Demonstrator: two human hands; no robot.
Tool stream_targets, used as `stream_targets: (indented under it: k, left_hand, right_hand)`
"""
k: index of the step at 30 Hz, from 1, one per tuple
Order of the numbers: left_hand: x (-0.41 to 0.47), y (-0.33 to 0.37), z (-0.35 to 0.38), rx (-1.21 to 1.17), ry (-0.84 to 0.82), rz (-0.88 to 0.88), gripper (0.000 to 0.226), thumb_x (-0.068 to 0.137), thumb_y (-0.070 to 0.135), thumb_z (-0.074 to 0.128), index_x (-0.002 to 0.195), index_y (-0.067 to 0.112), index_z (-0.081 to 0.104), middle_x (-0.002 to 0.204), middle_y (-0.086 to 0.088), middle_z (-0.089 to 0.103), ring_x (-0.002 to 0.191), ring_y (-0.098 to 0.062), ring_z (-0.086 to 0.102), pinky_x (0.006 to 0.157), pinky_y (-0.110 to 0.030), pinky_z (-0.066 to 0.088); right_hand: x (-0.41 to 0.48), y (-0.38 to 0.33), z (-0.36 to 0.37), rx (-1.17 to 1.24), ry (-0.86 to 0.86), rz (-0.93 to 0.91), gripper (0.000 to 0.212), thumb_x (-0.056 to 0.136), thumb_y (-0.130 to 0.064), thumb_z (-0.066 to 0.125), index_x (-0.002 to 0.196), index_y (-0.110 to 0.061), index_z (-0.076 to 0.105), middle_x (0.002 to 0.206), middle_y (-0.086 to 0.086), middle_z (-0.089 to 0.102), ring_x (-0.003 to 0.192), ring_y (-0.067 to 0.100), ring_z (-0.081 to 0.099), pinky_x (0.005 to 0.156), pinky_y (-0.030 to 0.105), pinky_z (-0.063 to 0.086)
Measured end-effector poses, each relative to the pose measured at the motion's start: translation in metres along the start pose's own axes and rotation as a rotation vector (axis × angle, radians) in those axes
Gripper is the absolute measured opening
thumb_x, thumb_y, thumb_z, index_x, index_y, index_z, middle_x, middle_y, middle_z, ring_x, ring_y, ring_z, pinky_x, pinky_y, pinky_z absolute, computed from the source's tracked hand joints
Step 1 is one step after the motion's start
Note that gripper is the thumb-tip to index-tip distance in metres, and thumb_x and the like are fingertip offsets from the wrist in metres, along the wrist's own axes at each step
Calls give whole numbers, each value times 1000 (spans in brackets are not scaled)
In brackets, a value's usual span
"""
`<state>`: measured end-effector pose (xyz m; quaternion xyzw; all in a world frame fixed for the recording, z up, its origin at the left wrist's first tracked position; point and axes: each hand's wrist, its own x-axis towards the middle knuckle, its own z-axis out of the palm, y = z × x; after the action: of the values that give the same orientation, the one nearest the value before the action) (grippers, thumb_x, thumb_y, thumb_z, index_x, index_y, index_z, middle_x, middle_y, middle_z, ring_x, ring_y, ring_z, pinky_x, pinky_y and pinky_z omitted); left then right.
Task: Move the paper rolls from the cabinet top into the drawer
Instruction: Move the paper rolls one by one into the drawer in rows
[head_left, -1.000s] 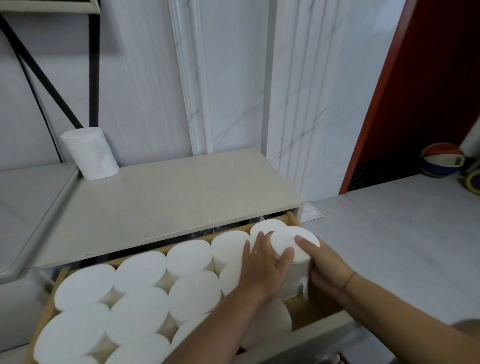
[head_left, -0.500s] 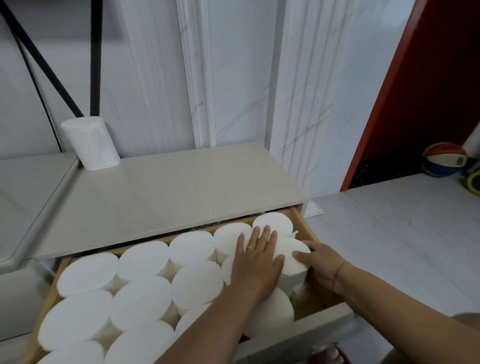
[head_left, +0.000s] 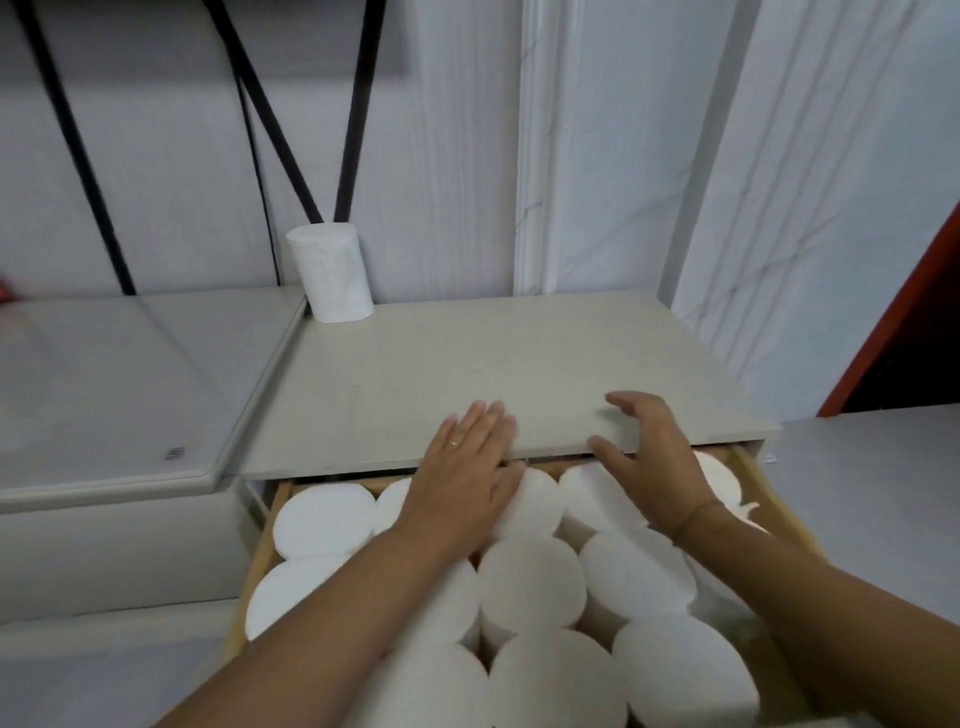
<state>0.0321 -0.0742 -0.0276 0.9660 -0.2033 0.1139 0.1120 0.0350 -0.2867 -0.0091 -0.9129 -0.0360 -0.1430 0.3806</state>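
Note:
One white paper roll (head_left: 332, 273) stands upright at the back left corner of the grey cabinet top (head_left: 467, 374), against the wall. Below, the open wooden drawer (head_left: 270, 525) is packed with several upright white rolls (head_left: 530, 584). My left hand (head_left: 465, 478) hovers flat with straight fingers over the drawer's back row, fingertips above the cabinet's front edge. My right hand (head_left: 649, 447) is spread, fingers loosely bent, over the back right rolls and the cabinet edge. Neither hand holds anything.
A lower grey unit with a glossy top (head_left: 104, 384) adjoins the cabinet on the left. Black bars (head_left: 353, 109) lean against the white marble wall behind. A red door frame (head_left: 904, 312) stands at the right, with grey floor (head_left: 872, 493) beside the drawer.
Both hands have let go of the roll they pressed into the drawer's right side and lifted forward toward the cabinet edge. The view has swung left and closer.

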Motion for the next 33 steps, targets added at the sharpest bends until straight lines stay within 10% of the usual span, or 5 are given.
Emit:
stream_targets:
  k: [11, 26, 33]
  left_hand:
    - [1, -139, -28, -57, 99, -425, 58, 97, 47, 22, 148, 19, 21, 158, -1, 15, 145, -14, 4, 115, -33, -3]
    - [9, -159, -10, 28, 12, -514, 84, 78, 65, -9, 150, 23, 3, 160, 1, -3, 145, -15, -11, 118, -40, -5]
    - [8, -160, -7, 14, 26, -502, 84, 78, 68, -9, 149, 25, 1, 159, 2, -4, 144, -14, -10, 117, -38, -9]
  right_hand:
    - [135, -121, 156, 270, -146, -106, 69, 82, -37, 71, 137, -11, 38, 141, 5, 42, 128, 18, 43, 108, 29, 35]
    - [266, -165, 277, 457, -254, -45, 101, 75, -41, 77, 148, -9, 15, 154, 11, 28, 139, 24, 33, 113, 34, 29]
    - [289, -174, 281, 527, -260, -20, 86, 71, -41, 80, 136, -10, 31, 135, 6, 45, 115, 17, 48, 91, 26, 40]
